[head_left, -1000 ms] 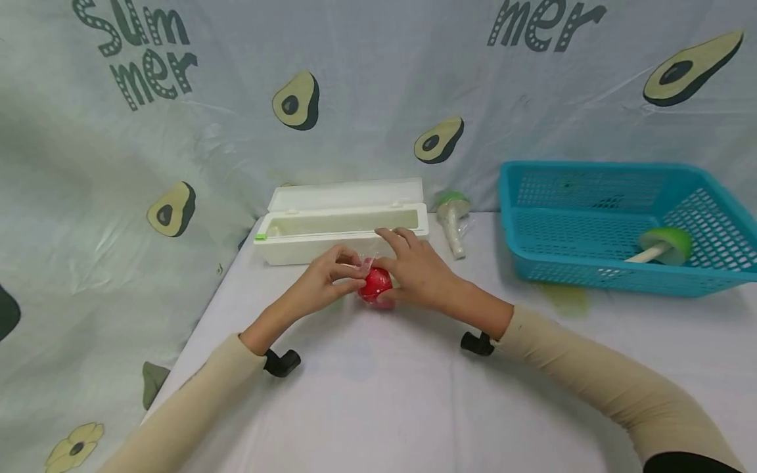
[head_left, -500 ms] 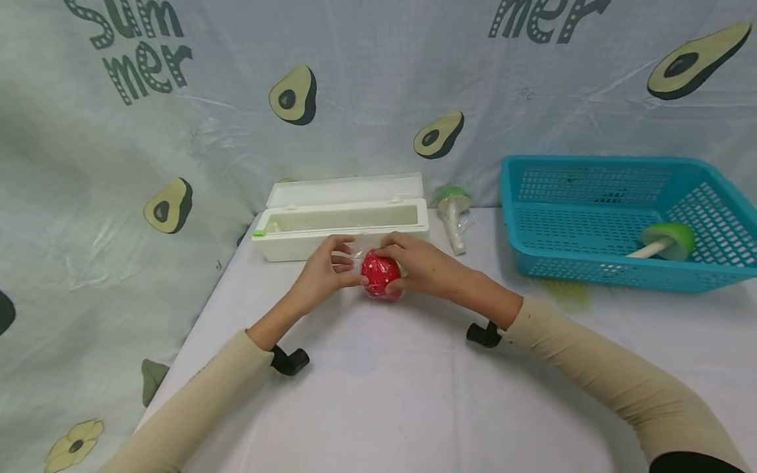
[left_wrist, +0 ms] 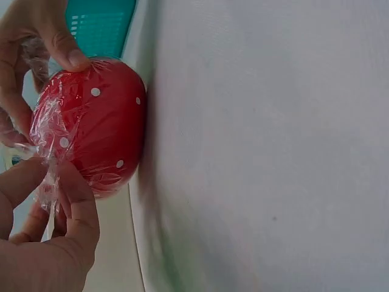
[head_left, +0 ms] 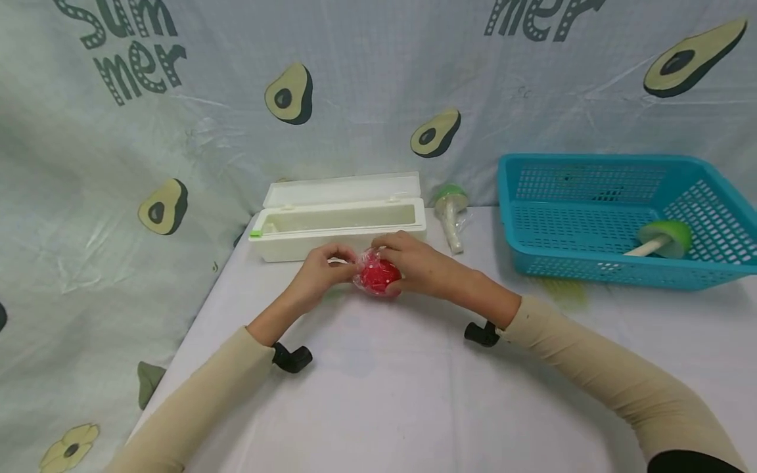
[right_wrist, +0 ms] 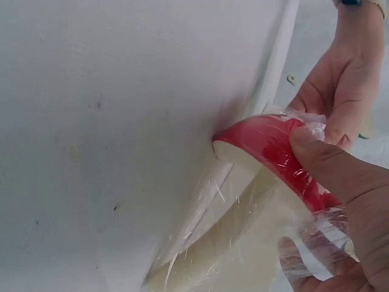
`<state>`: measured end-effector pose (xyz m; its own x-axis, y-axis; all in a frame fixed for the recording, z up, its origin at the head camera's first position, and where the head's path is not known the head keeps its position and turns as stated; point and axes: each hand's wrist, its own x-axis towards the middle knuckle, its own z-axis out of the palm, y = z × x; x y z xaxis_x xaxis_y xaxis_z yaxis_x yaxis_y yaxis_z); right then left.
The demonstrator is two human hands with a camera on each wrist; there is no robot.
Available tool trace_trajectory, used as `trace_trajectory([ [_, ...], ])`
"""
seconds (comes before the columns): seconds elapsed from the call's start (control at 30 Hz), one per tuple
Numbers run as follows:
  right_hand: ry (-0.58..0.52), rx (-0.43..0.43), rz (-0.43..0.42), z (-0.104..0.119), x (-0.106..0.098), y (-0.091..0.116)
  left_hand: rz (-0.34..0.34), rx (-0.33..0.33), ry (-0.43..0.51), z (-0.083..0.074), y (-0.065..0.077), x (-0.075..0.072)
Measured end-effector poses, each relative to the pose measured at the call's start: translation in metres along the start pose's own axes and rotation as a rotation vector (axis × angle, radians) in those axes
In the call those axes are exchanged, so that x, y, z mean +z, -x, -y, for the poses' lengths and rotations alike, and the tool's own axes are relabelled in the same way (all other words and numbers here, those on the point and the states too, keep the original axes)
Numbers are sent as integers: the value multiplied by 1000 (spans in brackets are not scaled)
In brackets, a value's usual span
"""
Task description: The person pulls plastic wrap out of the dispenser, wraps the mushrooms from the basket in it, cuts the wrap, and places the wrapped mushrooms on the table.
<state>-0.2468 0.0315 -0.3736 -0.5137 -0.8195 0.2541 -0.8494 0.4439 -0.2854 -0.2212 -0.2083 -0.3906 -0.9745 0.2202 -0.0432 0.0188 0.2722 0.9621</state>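
A toy mushroom with a red, white-dotted cap (left_wrist: 100,128) lies on the table in clear plastic film. Its pale stem (right_wrist: 225,237) shows under loose film in the right wrist view. My right hand (head_left: 421,266) grips the cap from the right, thumb (right_wrist: 322,155) on its red surface. From the left, my left hand (head_left: 319,277) pinches a gathered bunch of film (left_wrist: 50,185) between thumb and finger against the cap. Just behind both hands stands a long white box (head_left: 337,246), its lid (head_left: 343,190) raised.
A green-capped mushroom (head_left: 451,203) in film lies right of the white box. Farther right, a blue basket (head_left: 591,269) holds another green-capped mushroom (head_left: 668,238). A patterned cloth (head_left: 367,85) hangs behind the white-covered table (head_left: 378,394).
The left fingers spread a little apart from the film, then closed in a pinch on it. The right hand shifted its hold on the cap, which turned slightly.
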Motion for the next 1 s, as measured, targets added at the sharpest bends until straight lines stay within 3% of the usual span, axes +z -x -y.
trace_trajectory([
  [0.07,19,22,15,0,-1,-1,-29,10,-20,-3,-1,4],
  [0.27,18,85,26,2,-3,-3,-119,89,-201,-15,-1,15],
  [0.47,-21,111,12,1,-5,-6,-64,99,-178,-21,11,12],
  [0.57,-40,128,10,0,-7,-8,-63,138,-210,-20,15,11],
  [0.73,-64,132,21,0,-6,-11,-140,187,-292,-17,3,13],
  [0.8,-69,129,23,0,-6,-12,-141,210,-352,-19,-3,12],
  [0.9,-109,100,22,-3,-6,-11,-93,302,-486,-22,-7,8],
  [1.0,-220,78,13,-10,-8,-7,-59,415,-590,-24,-7,7],
])
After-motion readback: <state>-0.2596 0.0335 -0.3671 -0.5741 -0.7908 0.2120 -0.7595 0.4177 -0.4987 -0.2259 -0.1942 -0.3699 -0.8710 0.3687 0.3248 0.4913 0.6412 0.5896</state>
